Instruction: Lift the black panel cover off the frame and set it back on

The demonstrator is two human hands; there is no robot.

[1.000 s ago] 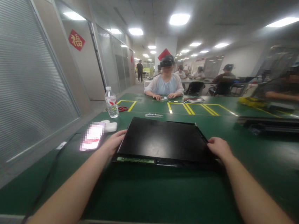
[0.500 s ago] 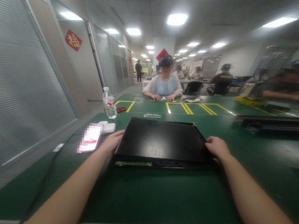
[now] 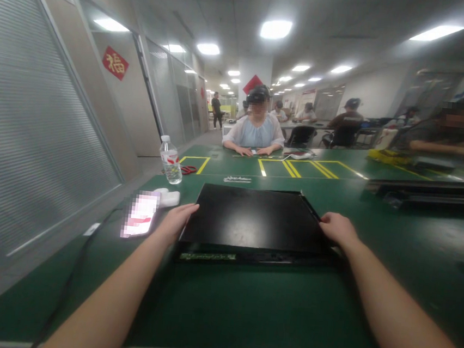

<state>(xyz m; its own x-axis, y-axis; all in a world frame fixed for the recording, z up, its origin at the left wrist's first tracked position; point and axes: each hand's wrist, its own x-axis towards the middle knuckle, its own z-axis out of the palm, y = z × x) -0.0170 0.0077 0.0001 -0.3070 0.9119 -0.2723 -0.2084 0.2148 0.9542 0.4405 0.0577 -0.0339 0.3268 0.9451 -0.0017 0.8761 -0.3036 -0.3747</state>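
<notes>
Pinching opposite side edges of a flat black rectangular panel (image 3: 252, 217) near the front edge of the green worktop (image 3: 260, 308), the left hand (image 3: 177, 220) and right hand (image 3: 339, 229) are outstretched, fingers curled inward.

a slatted, blind-like glass partition (image 3: 35, 122) fills the left side, followed by a pale door (image 3: 130, 98) bearing a red diamond sign (image 3: 115, 63) with gold lettering, while a strip of grey floor (image 3: 64, 232) runs beside the green table (image 3: 260, 308), whose far part carries yellow tape lines (image 3: 292, 169). beyond it stand a black chair (image 3: 301, 137), a pale pillar (image 3: 262, 67) with a red diamond (image 3: 252, 84) and a whitish wall (image 3: 372, 81). bright rectangular light panels (image 3: 276, 29) dot the grey ceiling (image 3: 333, 19), receding into the distance.
</notes>
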